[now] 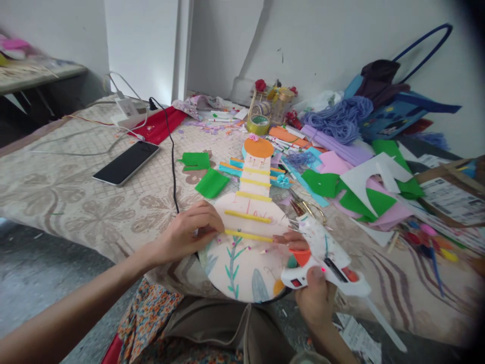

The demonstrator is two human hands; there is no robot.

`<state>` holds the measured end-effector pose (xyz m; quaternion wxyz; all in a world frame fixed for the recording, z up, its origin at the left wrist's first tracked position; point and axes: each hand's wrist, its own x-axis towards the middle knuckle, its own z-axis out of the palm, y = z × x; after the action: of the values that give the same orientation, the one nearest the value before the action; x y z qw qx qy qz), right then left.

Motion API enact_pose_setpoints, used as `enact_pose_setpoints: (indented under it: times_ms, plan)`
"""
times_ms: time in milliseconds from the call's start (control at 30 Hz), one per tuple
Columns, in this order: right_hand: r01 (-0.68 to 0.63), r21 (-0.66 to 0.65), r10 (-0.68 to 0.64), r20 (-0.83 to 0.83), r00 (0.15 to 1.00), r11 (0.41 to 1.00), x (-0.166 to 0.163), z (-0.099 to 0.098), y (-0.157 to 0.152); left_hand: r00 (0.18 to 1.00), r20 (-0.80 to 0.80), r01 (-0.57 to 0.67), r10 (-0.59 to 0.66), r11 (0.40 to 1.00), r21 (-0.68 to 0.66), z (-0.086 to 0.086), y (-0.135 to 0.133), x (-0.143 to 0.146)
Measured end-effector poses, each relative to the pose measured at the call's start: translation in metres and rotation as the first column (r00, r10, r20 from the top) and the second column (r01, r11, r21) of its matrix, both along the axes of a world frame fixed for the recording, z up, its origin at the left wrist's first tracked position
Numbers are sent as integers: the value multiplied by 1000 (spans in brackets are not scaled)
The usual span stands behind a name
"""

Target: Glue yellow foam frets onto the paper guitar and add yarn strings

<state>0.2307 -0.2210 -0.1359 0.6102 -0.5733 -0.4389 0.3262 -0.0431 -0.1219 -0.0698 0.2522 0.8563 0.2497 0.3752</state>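
White walls stand behind our table. Our paper guitar lies at the front, with its round end at the table's near edge, by our lap. Our left hand has its thumb and first finger close together at the left end of the lowest yellow strip; we cannot tell if they pinch it or just press. Our right hand wraps around the glue gun, with some fingers near the strip's other end. A red light glows on the gun, so it may be hot: a slip could burn us or drip glue. Bumping the round end could tip the guitar. Scissors and green paper crowd our right, while our left has more room, though the black cord could catch our arm.
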Motion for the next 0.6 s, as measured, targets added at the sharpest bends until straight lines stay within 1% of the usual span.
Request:
enact_pose_setpoints:
  times_ms: [167,267,333,467,600]
  plan:
    - [20,-1,-20,31,999,1000,9,-14,0,995,10,101,-101,994,-37,1,0,-1]
    - [-48,-12,49,33,998,999,13,-16,1,992,-3,127,-127,991,-47,1,1,-1]
    - [-79,-37,81,50,995,996,13,-14,2,990,-21,136,-137,989,-58,1,1,-1]
    - [-65,-60,71,107,992,996,12,-7,2,987,-62,144,-148,987,-71,1,0,1]
    - [-170,-68,180,184,966,983,13,1,3,988,-76,131,-134,990,-45,1,0,3]
